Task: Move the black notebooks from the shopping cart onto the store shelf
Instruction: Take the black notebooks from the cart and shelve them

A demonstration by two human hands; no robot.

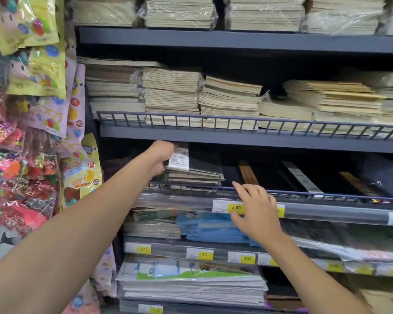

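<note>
A black notebook (202, 160) with a white barcode label lies on top of a short stack of notebooks (194, 176) at the left end of the middle store shelf (326, 197). My left hand (161, 156) reaches under the shelf above and grips that top notebook at its left edge. My right hand (255, 209) hovers open in front of the shelf's wire rail, fingers spread, holding nothing. The shopping cart is not in view.
More black notebooks and folders (304, 175) lie to the right on the same shelf. Stacks of beige notebooks (229, 100) fill the shelves above. Yellow price tags (236, 207) line the rails. Blue and wrapped items sit on lower shelves. Colourful toy packets (32, 109) hang at the left.
</note>
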